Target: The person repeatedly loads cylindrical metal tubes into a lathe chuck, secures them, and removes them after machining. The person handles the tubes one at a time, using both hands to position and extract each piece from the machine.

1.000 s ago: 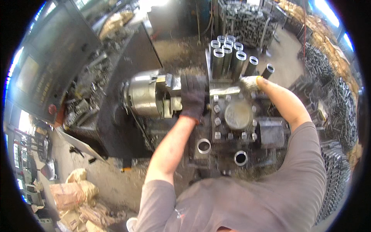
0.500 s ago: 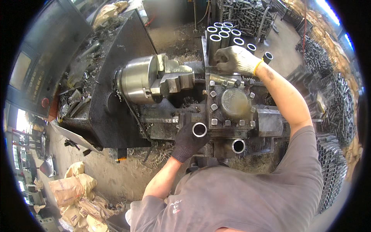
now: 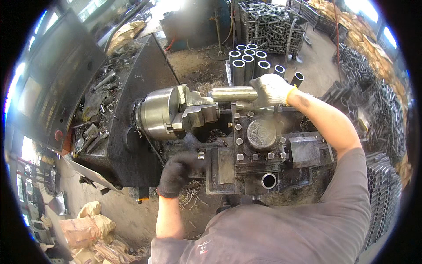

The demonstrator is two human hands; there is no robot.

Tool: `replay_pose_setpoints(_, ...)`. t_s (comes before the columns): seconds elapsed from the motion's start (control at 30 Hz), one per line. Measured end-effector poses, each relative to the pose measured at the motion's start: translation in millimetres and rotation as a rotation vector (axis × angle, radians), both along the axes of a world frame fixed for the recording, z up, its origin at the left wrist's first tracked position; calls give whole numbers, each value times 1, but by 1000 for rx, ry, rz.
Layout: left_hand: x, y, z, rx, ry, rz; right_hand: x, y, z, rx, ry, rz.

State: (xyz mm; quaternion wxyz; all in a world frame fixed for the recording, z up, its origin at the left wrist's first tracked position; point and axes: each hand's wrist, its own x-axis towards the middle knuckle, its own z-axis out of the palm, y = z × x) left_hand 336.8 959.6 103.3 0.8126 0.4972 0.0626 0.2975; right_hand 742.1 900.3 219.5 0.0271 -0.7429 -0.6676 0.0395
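My right hand (image 3: pixel 269 90), in a white knit glove, is closed round a shiny metal tube (image 3: pixel 233 93). The tube lies level, its left end beside the jaws (image 3: pixel 200 112) of the lathe chuck (image 3: pixel 156 113). Below the chuck is my left hand (image 3: pixel 176 174) in a dark glove, its fingers smeared by motion. A small shiny metal end (image 3: pixel 201 155) shows close to those fingers; whether they touch it is unclear. Just below my right hand stands the square bolted tool post (image 3: pixel 260 137). A second shiny bar (image 3: pixel 250 107) is partly visible between them.
Several upright tubes (image 3: pixel 238 70) stand behind the lathe. One open tube end (image 3: pixel 268 181) faces up in front of the tool post. Stacked tubes (image 3: pixel 381 193) lie at right, a wire basket of metal parts (image 3: pixel 268 26) at the back, paper sacks (image 3: pixel 85 226) at lower left.
My right hand now shows a level tube reaching toward the chuck. My left hand has moved left, away from the tool post; the open tube end beside it is no longer seen there.
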Motion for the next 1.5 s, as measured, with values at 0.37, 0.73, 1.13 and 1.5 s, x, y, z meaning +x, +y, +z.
replay_pose_setpoints(0.37, -212, -44, -219, -656, 509, 1002, 56, 36, -131, -129, 248, 176)
replay_pose_setpoints(0.73, -280, -7, -191, -802, 343, 1246, 43, 43, -117, -266, 243, 173)
replay_pose_setpoints(1.13, -299, 1, -171, -1006, 385, 1045, 24, 51, -88, -472, 171, 117)
replay_pose_setpoints(1.5, -300, 2, -168, -976, 424, 1050, 31, 55, -115, -246, 233, 245)
